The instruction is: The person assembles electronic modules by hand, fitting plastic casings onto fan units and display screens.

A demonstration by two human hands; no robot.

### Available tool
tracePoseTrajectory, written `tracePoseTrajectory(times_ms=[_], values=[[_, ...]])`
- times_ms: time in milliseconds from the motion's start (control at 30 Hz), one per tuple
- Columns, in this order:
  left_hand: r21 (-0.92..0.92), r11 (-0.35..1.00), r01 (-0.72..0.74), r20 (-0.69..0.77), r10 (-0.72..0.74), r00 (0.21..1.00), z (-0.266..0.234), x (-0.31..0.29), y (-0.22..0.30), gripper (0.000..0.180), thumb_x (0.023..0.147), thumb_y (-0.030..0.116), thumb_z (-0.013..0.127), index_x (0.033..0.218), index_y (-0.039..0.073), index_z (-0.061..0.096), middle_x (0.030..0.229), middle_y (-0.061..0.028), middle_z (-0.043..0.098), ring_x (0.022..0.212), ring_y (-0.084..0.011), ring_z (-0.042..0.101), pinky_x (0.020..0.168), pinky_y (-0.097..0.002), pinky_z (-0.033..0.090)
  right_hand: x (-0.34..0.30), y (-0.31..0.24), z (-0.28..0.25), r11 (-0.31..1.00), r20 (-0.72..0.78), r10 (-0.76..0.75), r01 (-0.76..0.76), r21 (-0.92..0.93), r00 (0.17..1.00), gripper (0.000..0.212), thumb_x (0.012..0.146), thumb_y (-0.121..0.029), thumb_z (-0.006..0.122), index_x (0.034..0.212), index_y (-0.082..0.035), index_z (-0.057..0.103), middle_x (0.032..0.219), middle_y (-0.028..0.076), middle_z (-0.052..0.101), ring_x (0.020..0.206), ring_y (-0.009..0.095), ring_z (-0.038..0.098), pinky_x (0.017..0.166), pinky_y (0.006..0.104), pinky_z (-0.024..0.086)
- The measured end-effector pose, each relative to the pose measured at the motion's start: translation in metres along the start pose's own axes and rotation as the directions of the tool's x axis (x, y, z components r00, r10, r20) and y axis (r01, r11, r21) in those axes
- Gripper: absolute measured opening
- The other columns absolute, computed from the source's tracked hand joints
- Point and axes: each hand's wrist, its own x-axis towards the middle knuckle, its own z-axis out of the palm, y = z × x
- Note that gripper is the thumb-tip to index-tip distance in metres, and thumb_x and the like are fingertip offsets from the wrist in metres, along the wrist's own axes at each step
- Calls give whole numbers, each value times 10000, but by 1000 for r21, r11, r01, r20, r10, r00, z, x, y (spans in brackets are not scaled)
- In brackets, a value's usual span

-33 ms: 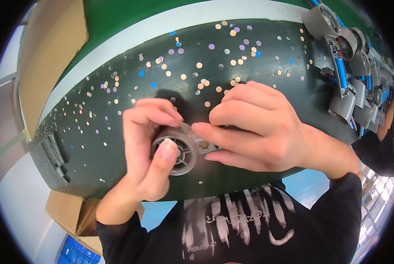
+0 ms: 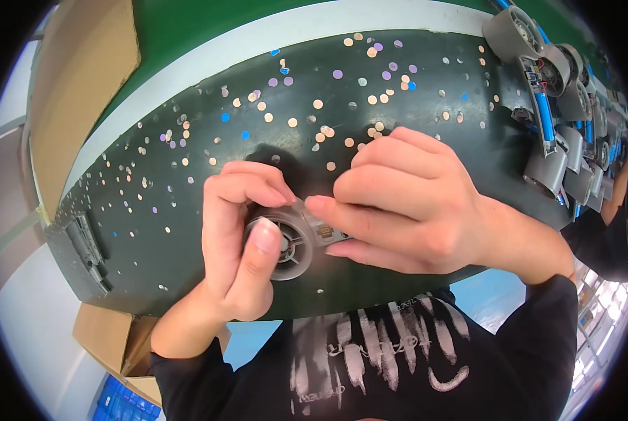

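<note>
A round grey fan housing with spokes inside its ring is held just above the dark mat. A narrower grey handle joins its right side, with a small component showing on it. My left hand is closed around the ring, its thumb over the front opening and its bent fingers at the far rim. My right hand is closed on the handle, fingertips and thumb against its two sides. Its fingers cover most of the handle. Whether they also pinch some small part cannot be made out.
Many small round stickers dot the dark mat. More grey fan units with blue cells and wires crowd the right side. A slim grey part lies at left, near cardboard boxes. Another person's arm shows at far right.
My left hand has shifted slightly right, its fingertips closer to my right fingers at the ring's far edge. My right hand and the fan housing have barely moved.
</note>
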Motion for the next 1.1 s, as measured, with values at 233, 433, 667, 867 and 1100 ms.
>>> tracePoseTrajectory(times_ms=[233,433,667,867,1100], values=[[80,996,-49,-22,51,998,9,6,-2,196,1099,58,550,1280,-13,524,1144,-167,598,1021,-225,540,900,-380,497,-3,8,9,994,-84,-110,108,-24,990,483,666,-254,943,1082,-24,856,901,13,628,789,226,625,642,384,465],[21,999,50,-35,-49,998,8,5,6,204,1122,111,551,1287,0,508,1201,-141,571,1013,-202,528,925,-369,485,3,1,2,1000,7,-30,30,2,1000,493,714,-243,956,1142,-36,829,917,11,643,778,202,679,557,347,486],[-429,887,171,44,-168,985,7,-6,19,595,994,150,686,1531,46,451,1468,-125,570,1347,-218,536,1172,-414,430,14,-32,-13,975,162,-84,115,-192,983,407,818,-247,935,1137,-58,766,962,15,683,713,173,707,515,334,502],[126,988,94,63,-103,993,19,-51,38,388,976,247,803,1267,8,713,1130,-155,762,1065,-295,712,950,-406,553,27,-85,-12,917,336,-167,272,-292,927,387,801,-220,865,1087,-65,655,1073,50,690,810,178,706,587,317,529],[429,860,-276,-259,410,874,54,-101,31,350,818,166,921,1116,14,818,999,-120,800,980,-328,718,910,-438,546,14,-144,-32,999,-84,-18,16,-30,996,602,843,-331,961,1293,-32,696,1179,132,683,917,286,677,836,412,560]])
